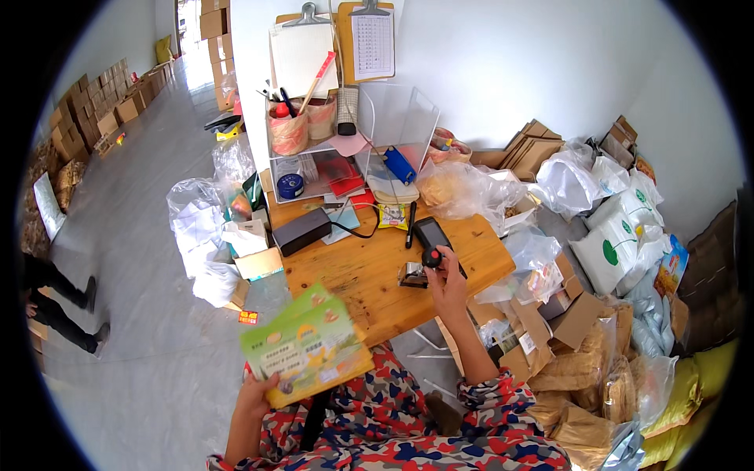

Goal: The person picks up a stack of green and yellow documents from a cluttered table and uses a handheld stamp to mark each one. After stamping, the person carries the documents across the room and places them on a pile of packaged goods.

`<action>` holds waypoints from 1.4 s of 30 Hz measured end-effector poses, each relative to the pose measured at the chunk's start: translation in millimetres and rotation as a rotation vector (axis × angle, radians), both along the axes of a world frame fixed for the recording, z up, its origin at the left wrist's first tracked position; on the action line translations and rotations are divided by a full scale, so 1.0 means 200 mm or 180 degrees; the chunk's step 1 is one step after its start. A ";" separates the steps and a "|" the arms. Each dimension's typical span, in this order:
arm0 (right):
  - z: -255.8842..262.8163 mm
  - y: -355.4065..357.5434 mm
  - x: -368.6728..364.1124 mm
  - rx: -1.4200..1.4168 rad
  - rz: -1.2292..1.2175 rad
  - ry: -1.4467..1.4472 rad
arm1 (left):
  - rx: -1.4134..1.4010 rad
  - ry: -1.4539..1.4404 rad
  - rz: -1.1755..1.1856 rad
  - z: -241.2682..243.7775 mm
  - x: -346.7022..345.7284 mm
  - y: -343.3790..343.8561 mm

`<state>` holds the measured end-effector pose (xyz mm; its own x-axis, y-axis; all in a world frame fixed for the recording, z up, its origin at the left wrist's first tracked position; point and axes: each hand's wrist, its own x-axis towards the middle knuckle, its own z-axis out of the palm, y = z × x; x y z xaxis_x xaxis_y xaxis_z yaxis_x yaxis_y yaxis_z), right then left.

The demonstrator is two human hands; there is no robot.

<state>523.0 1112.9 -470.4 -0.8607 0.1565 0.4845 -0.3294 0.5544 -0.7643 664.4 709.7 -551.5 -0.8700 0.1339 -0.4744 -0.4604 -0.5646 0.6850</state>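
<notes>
My left hand (257, 397) grips two or more flat printed cards or packs (312, 353), green at the top and yellow below, fanned a little apart. They are held in front of the table's near edge, over my lap. At the wooden table (353, 288), the fingers of my right hand (447, 285) are closed around the black knob of what looks like a hand stamp (432, 258). A red dot tops the knob, and its metal frame (412, 275) is low over or on the tabletop. Just behind lies a black handheld device (433, 233) with a screen, partly covered by my right hand.
On the table are a dark grey box (302, 231), a black marker (410, 225), a yellow packet (393, 216) and a clear shelf (406, 112). Bagged waste (197, 235) stands left; cartons (565, 312) and plastic bags crowd the right. A person's legs (65, 306) show far left.
</notes>
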 end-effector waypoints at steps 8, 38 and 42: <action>0.03 0.02 -0.04 -0.0127 0.0067 -0.0016 | 0.0381 -0.0471 0.0222 -0.18 0.25 -0.07; 0.12 0.01 -0.10 0.1378 -0.0159 0.0638 | 0.1000 -0.0103 0.0595 -0.15 0.23 -0.09; 0.07 -0.25 -0.04 0.1359 0.0658 0.0390 | 0.1789 0.0602 0.0788 -0.12 0.09 -0.10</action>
<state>515.3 1062.0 -455.8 -0.7854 -0.2464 0.5678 -0.5390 0.7233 -0.4317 682.8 690.2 -575.7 -0.9688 0.1020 -0.2258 -0.1707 -0.9352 0.3101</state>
